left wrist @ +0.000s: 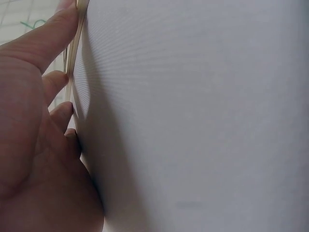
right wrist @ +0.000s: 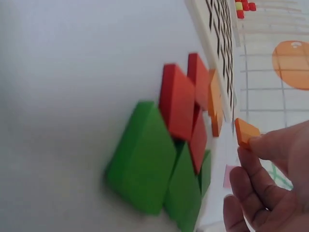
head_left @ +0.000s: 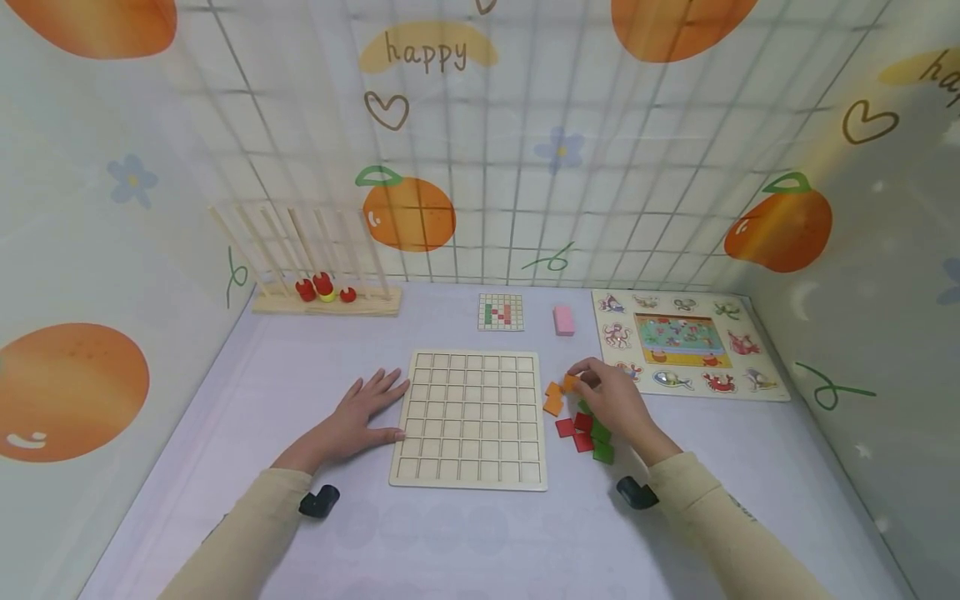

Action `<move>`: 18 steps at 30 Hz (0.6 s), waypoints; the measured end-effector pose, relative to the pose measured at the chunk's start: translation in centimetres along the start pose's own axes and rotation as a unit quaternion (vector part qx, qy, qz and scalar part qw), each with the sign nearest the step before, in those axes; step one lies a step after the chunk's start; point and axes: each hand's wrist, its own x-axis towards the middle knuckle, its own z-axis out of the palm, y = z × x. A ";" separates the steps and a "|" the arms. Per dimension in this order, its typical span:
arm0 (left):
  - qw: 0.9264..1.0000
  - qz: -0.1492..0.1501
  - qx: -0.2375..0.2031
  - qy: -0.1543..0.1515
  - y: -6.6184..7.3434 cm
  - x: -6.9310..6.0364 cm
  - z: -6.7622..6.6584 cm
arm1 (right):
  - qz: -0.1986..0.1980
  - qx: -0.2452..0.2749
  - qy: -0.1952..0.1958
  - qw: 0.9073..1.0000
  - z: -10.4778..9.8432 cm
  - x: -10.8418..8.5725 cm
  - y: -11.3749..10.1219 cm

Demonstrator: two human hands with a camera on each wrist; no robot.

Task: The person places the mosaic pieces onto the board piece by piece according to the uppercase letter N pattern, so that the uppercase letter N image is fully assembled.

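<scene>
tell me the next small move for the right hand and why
Probably carry the orange tile left onto the grid board: the right hand pinches it, every cell looks bare, and the left hand touches the grid board's left edge.

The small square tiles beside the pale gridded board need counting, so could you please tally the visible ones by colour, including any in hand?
Orange square tiles: 3, one of them pinched in the right hand
Red square tiles: 3
Green square tiles: 3
Total visible: 9
</scene>
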 end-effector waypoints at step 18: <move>1.000 -0.004 0.001 0.001 0.3 -0.1 -0.1 | -0.063 0.057 -0.011 0.996 2.9 -0.2 -3.6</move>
